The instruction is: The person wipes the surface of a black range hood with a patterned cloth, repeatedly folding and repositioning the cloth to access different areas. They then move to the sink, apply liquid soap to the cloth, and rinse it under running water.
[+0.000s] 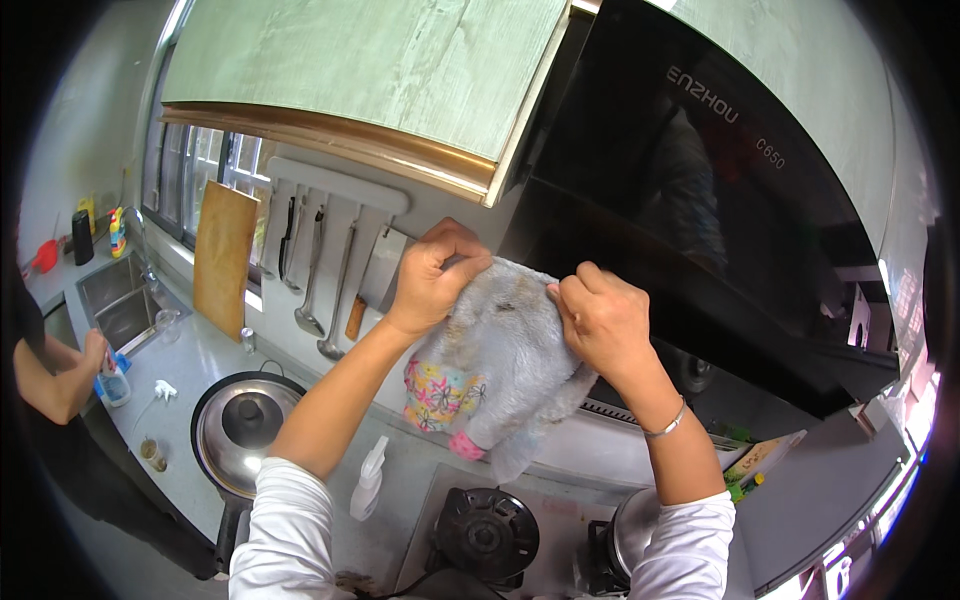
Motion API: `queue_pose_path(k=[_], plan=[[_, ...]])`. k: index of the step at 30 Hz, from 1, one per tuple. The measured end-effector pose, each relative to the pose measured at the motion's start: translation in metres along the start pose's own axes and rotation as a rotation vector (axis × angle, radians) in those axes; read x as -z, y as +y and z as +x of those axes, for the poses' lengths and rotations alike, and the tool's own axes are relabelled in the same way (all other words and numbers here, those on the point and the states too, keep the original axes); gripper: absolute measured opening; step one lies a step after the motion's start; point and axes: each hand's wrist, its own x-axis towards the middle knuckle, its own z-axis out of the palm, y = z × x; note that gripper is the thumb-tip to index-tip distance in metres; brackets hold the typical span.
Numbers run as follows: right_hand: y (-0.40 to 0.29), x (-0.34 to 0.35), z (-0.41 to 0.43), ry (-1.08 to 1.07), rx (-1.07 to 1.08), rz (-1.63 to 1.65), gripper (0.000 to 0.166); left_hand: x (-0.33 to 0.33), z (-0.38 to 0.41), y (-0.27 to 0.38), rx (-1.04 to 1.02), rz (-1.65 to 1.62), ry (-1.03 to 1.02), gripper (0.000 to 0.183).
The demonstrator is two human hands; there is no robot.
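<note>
A grey plush cloth [517, 345] hangs between my two hands, stained brown near its upper edge. My left hand [442, 277] pinches its upper left corner. At the upper right edge my right hand [604, 315] grips it, with a bracelet on that wrist. A flower-patterned piece of fabric [442, 394] and a pink patch [466, 446] show along the cloth's lower left. Behind my right hand is the black glass range hood [697, 195]. Below the cloth stands a gas burner [487, 532] on the stovetop.
A white spray bottle [369, 484] and a lidded wok [244, 427] stand left of the burner; a metal pot [634, 525] is on the right. Ladles [309, 319] and a cleaver [382, 262] hang on the wall. At left another person's hand [94, 349] holds a spray bottle [114, 382] near the sink [124, 300].
</note>
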Motion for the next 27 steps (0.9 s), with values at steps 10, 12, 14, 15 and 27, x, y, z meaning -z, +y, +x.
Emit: queue_pose_path(k=[10,12,14,15,27], plan=[[-0.001,0.0,0.005,-0.034,0.012,-0.009,0.022,-0.003,-0.005,-0.009,-0.032,-0.008,0.048,0.004],[0.003,-0.003,0.002,0.01,-0.027,0.051,0.026,-0.002,-0.003,0.0,-0.045,0.046,-0.02,0.005],[-0.001,-0.008,0.009,-0.007,-0.008,0.039,0.024,0.005,-0.003,-0.009,-0.012,0.036,-0.028,0.007],[-0.005,-0.014,0.015,-0.005,0.017,0.043,0.023,0.008,-0.003,-0.017,0.024,0.003,-0.005,0.007],[-0.004,-0.003,0.013,-0.052,0.054,0.028,0.018,0.009,-0.015,-0.013,0.044,0.003,-0.004,0.002]])
